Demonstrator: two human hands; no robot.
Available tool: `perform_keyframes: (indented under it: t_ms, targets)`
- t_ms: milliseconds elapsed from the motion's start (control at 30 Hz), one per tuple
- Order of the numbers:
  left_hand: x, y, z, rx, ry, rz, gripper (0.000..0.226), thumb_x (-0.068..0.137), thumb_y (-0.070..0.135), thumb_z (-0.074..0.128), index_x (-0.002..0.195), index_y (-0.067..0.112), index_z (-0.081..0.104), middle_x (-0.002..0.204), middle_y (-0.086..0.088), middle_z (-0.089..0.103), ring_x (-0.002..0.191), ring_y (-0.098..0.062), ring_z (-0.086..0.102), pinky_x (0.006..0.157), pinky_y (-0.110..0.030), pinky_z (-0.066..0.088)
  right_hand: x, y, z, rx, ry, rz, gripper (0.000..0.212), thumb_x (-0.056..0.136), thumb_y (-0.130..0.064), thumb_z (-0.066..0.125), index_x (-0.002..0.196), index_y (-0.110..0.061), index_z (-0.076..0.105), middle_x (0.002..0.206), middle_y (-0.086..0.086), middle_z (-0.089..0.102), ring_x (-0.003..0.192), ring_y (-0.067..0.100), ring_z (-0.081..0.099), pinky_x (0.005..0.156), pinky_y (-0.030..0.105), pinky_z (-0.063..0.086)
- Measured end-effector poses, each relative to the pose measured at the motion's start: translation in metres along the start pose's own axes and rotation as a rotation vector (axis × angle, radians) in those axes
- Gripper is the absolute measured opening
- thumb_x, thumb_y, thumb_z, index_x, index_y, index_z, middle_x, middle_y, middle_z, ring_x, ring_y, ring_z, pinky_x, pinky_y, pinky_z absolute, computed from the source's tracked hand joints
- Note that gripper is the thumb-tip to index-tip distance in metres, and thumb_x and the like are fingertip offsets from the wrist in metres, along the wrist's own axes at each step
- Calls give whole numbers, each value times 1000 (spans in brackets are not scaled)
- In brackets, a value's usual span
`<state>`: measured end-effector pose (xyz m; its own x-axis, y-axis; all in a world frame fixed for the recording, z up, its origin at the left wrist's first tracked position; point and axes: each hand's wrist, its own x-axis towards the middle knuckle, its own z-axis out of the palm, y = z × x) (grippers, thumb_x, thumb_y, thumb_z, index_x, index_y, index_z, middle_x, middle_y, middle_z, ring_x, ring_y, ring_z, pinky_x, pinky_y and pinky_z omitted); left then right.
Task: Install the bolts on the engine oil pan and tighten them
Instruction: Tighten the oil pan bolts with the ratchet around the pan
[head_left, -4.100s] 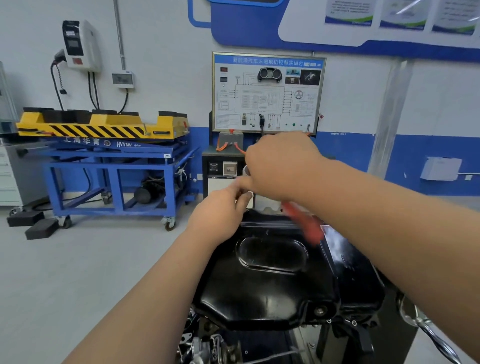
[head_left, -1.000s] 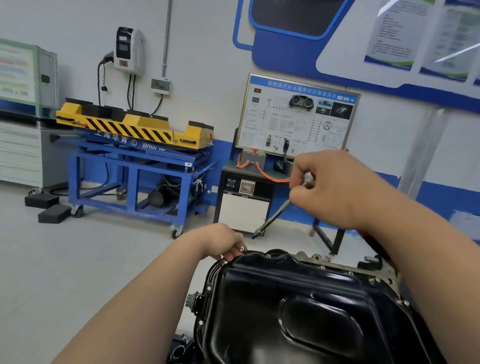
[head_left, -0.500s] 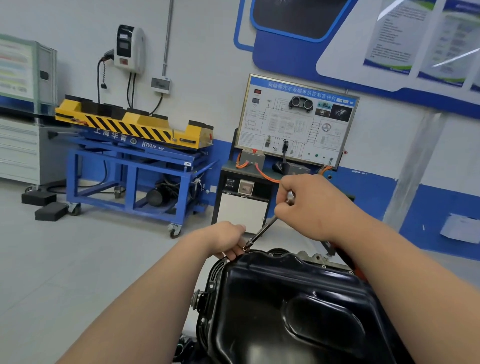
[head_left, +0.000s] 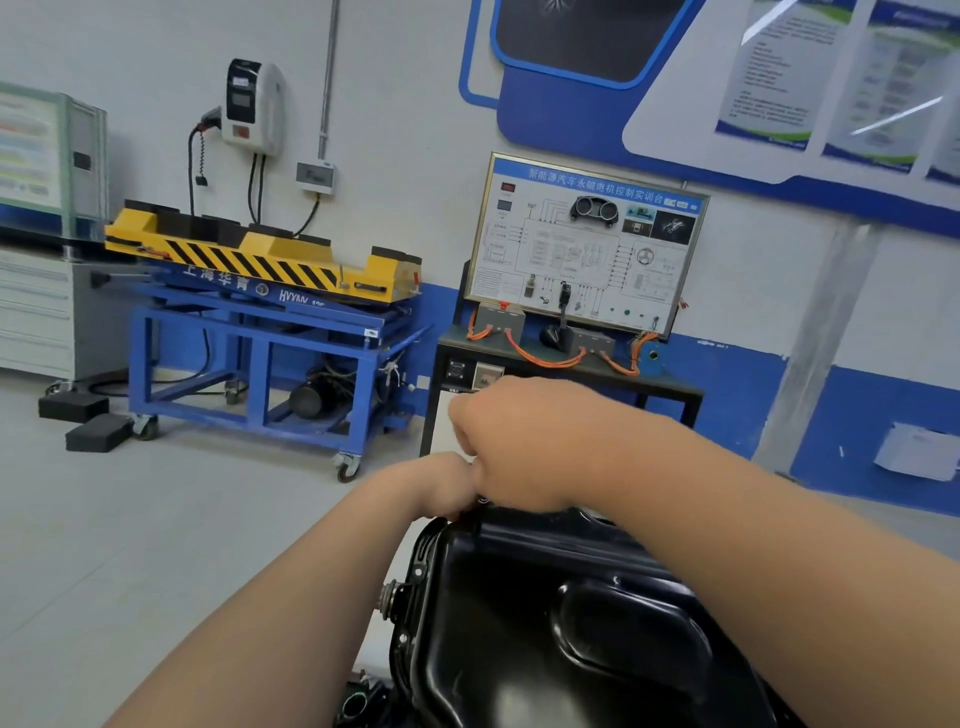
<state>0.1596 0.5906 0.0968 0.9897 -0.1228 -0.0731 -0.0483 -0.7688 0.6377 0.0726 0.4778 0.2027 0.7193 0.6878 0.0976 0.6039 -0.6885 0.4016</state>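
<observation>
Black oil pan (head_left: 545, 623) sits at 5 o'clock in view. Both hands meet at its 11 o'clock corner. Right hand (head_left: 530, 447) is fisted, contents hidden. Left hand (head_left: 441, 488) touches it at 8 o'clock, grip indeterminable.

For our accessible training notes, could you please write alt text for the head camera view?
A right hand and a left hand meet at the far edge of a black oil pan; whether they hold anything is hidden. Behind stand a blue cart and a display board.
</observation>
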Motion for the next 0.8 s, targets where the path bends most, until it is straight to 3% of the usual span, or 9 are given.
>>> perform_keyframes:
  t_ms: [67,133,233,367,433,533,633,700,800]
  targets:
    - [-6,-2,0,7,14,18,32,94,10,43,120,-2,58,120,-23,58,98,-28,56,87,-35,46,-2,-7,2,27,-5,10,14,90,-20,52,102,-17,45,98,2,49,80,22,52,62,34,42]
    - [-12,-3,2,-21,27,40,34,94,12,43,124,2,57,126,-18,55,112,-29,52,100,-40,42,-8,-11,3,80,-12,34,23,89,-15,52,111,-16,47,108,3,50,88,24,53,70,37,46]
    - [-18,-3,9,-127,65,34,29,93,12,44,115,2,61,115,-17,59,103,-29,54,99,-41,44,-17,-16,8,13,73,69,30,86,-10,56,114,-16,48,98,0,49,81,22,49,66,36,44]
    - [-22,-2,13,-247,123,30,29,93,11,44,110,-3,62,113,-22,63,106,-34,58,99,-46,45,-23,-21,13,-85,137,164,26,84,-5,58,108,-10,49,67,0,28,58,22,34,44,30,26]
    - [-25,-2,13,-253,154,35,26,90,4,44,106,-4,63,106,-20,64,95,-28,56,95,-43,45,-23,-24,14,-84,126,207,26,84,-5,57,109,-10,50,66,1,28,54,20,31,43,28,24]
    - [-28,-1,12,-230,184,37,28,89,0,43,109,-7,62,106,-24,63,88,-25,51,91,-44,46,-22,-29,16,-53,118,208,29,84,-5,58,111,-10,48,82,5,42,68,26,46,51,33,35]
    - [-30,0,13,-258,183,22,26,88,1,46,106,-9,62,103,-29,63,84,-26,52,92,-50,47,-24,-28,13,-43,126,130,30,85,-6,58,111,-11,46,88,3,32,75,28,47,58,37,36]
    - [-30,1,14,-276,188,13,24,90,3,45,103,-9,62,103,-27,62,92,-30,56,98,-52,44,-24,-25,10,-80,138,121,27,86,-3,55,110,-11,50,79,1,31,75,26,44,59,37,35]
    - [-30,2,17,-300,198,-11,31,98,13,42,120,-1,59,120,-20,60,115,-34,54,104,-47,41,-23,-23,8,-117,165,185,23,89,-2,52,109,-11,58,76,1,37,73,25,42,58,35,36]
